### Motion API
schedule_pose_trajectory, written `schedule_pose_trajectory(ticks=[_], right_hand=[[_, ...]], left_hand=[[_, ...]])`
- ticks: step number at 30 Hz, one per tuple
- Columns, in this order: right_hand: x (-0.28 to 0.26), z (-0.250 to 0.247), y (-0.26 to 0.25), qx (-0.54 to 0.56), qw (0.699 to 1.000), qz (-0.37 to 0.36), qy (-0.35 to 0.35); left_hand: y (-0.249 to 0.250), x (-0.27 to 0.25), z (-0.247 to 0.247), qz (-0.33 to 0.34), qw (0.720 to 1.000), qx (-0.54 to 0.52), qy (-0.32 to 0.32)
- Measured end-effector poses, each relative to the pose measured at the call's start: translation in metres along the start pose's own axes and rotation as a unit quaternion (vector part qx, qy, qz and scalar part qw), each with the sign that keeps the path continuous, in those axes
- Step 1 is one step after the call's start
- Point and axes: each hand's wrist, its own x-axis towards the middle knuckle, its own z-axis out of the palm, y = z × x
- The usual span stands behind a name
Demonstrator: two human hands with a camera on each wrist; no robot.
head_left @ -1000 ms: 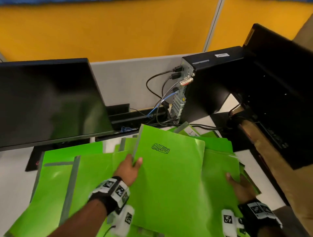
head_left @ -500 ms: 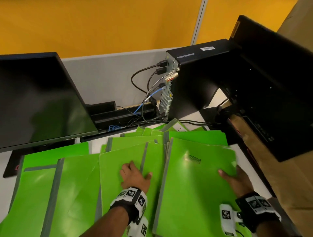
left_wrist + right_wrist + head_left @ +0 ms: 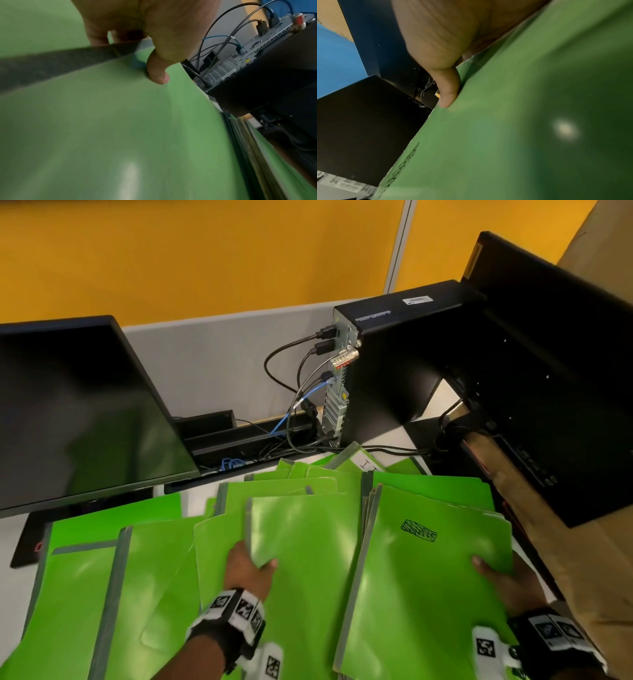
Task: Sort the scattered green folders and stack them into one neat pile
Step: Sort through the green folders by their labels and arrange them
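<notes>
Many green folders with grey spines lie spread over the desk. My left hand (image 3: 255, 566) grips the spine edge of one middle folder (image 3: 301, 546), thumb on top and fingers under it; its left side is raised. The left wrist view shows the thumb (image 3: 157, 73) pressed on that folder (image 3: 120, 128). To the right is a pile topped by a folder with a black scribble (image 3: 428, 577). My right hand (image 3: 493, 573) holds the pile's right edge, its thumb (image 3: 448, 92) on the top folder (image 3: 505, 135) and its fingers hidden beneath.
A dark monitor (image 3: 78, 412) stands at the back left, over more scattered folders (image 3: 85, 577). A black PC tower (image 3: 394, 364) with cables (image 3: 301, 392) stands behind the folders. A second black monitor back (image 3: 548, 378) and a cardboard box (image 3: 589, 583) close in the right side.
The scribbled folder went from the middle onto the right pile. My left hand, flat on a folder half a second ago, now grips that folder's spine edge and lifts it.
</notes>
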Motion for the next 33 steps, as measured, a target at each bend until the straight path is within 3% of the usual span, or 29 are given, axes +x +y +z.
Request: schedule_pose_trajectory(ticks=[3, 8, 13, 17, 20, 23, 25, 28, 31, 33], right_hand=[[-0.005, 0.007, -0.005, 0.006, 1.0, -0.008, 0.004], [-0.003, 0.022, -0.012, 0.0, 1.0, -0.022, -0.006], [0.004, 0.033, -0.027, -0.043, 0.998, -0.049, -0.011], [0.007, 0.039, -0.031, -0.046, 0.997, -0.063, -0.024], [0.008, 0.039, -0.029, -0.042, 0.997, -0.064, -0.017], [0.011, 0.038, -0.027, -0.034, 0.997, -0.068, -0.028], [0.013, 0.041, -0.025, -0.033, 0.997, -0.069, -0.03], [0.016, 0.049, -0.026, -0.026, 0.996, -0.078, -0.023], [0.018, 0.06, -0.03, -0.023, 0.995, -0.093, -0.024], [0.019, 0.065, -0.033, -0.025, 0.994, -0.099, -0.026]], left_hand=[[-0.028, -0.001, -0.011, -0.04, 0.983, 0.173, 0.048], [-0.031, 0.0, -0.021, -0.131, 0.985, 0.097, 0.058], [-0.03, -0.003, -0.047, -0.049, 0.986, 0.09, 0.132], [-0.032, 0.003, -0.067, 0.016, 0.992, -0.069, 0.107], [-0.041, 0.004, -0.081, -0.008, 0.984, -0.143, 0.101], [-0.059, 0.004, -0.096, -0.045, 0.958, -0.283, 0.02], [-0.067, 0.0, -0.11, -0.038, 0.952, -0.302, -0.008], [-0.067, -0.004, -0.14, 0.049, 0.972, -0.215, 0.08], [-0.054, -0.018, -0.172, 0.077, 0.966, -0.186, 0.159], [-0.052, -0.022, -0.196, 0.075, 0.951, -0.169, 0.247]])
